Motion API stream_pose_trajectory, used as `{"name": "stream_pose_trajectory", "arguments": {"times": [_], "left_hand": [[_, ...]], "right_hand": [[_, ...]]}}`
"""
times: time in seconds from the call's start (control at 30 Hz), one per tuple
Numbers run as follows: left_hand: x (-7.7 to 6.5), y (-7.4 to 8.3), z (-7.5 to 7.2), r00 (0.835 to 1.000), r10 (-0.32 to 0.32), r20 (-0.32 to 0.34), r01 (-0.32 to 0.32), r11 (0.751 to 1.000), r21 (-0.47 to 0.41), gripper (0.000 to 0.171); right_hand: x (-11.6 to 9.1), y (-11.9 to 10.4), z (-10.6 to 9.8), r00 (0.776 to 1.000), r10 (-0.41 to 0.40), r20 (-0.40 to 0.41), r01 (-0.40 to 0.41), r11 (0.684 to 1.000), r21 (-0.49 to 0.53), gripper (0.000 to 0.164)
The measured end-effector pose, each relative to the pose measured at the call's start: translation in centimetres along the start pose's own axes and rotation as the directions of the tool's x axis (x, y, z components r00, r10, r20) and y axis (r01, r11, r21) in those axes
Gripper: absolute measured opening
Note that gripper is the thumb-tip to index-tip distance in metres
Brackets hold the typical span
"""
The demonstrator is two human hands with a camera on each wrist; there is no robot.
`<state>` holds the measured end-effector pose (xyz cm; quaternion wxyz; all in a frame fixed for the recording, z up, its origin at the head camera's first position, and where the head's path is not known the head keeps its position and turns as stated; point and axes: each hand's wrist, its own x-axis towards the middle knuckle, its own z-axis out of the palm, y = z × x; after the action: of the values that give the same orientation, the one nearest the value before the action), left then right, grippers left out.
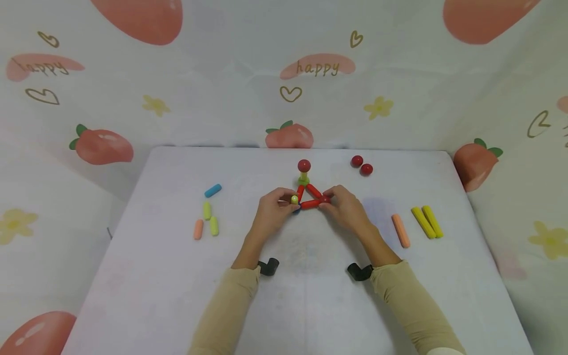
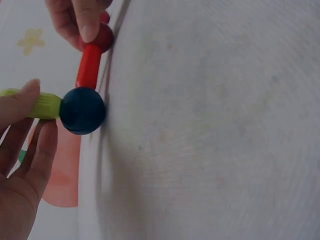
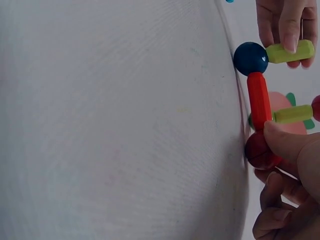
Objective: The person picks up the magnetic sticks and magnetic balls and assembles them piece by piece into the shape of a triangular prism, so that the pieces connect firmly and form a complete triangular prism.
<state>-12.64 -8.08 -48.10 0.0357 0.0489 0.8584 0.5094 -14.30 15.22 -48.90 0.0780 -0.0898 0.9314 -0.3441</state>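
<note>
Red rods form a triangle of balls and rods on the table. At its near left corner, my left hand pinches a light green rod that stands up from a dark blue ball. My right hand grips the dark red ball at the right corner, its thumb against the end of the front red rod. From the green ball at the far corner rises another light green rod, topped by a red ball.
Two red balls lie at the back right. On the right are an orange rod and two yellow rods. Short blue, light green and orange rods lie to the left. A patterned cloth hangs behind the table.
</note>
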Motion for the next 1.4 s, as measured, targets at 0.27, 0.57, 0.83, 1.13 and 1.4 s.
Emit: {"name": "stream_pose_trajectory", "arguments": {"times": [0.27,0.57,0.83,1.13,1.4], "left_hand": [[0.1,-0.2,-0.2,0.997,-0.071,0.04,0.066,0.992,0.103,0.036],[0.7,-0.8,0.1,0.974,-0.206,0.095,0.189,0.969,0.162,0.038],[0.9,-0.3,0.2,0.976,-0.197,0.094,0.176,0.964,0.198,0.034],[0.9,0.2,0.2,0.975,-0.201,0.09,0.179,0.962,0.208,0.033],[1.1,0.3,0.2,0.972,-0.216,0.088,0.193,0.958,0.212,0.032]], "right_hand": [[0.0,0.0,0.2,1.0,-0.002,0.004,0.002,1.0,0.004,0.04],[-0.2,0.3,-0.2,0.998,0.041,0.046,-0.043,0.998,0.045,0.048],[2.0,2.9,-3.6,0.964,0.133,-0.229,-0.108,0.987,0.119,0.055],[4.8,5.6,-5.9,0.899,0.326,-0.292,-0.299,0.945,0.133,0.067],[5.6,6.5,-5.9,0.898,0.343,-0.277,-0.306,0.937,0.166,0.056]]}}
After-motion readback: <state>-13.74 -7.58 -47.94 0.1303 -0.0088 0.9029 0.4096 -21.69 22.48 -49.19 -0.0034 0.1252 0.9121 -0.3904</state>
